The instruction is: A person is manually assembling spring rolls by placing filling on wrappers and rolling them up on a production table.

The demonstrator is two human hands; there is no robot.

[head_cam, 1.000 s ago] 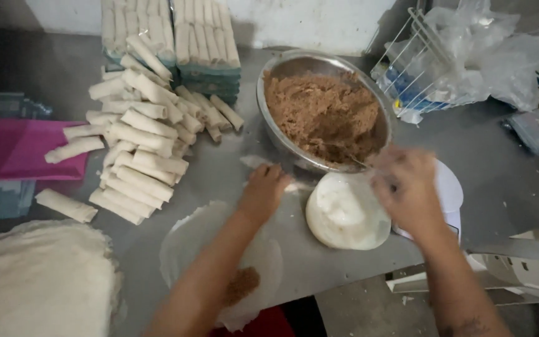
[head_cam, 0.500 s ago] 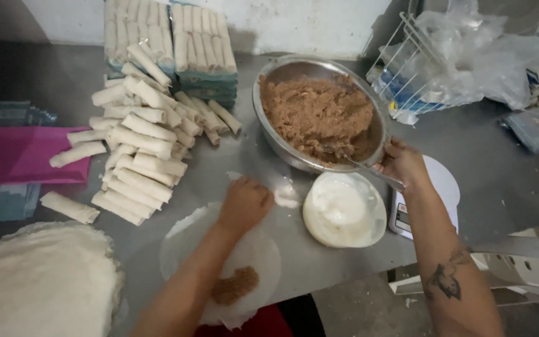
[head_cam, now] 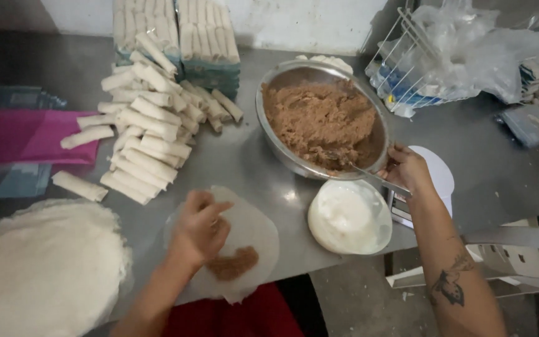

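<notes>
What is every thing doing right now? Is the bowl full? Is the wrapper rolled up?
left hand: pressing flat on the wrapper
right hand: holding a spoon handle
spoon: tip in the filling
metal bowl: partly full of brown filling
round wrapper: flat, unrolled, filling on it
white bowl: full of white paste
rolls: rolled, piled

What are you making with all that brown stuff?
A person is filling thin wrappers. The left hand presses on a round wrapper that has a strip of brown filling on it. The right hand holds a spoon in the metal bowl of filling. Finished rolls are piled behind.
</notes>
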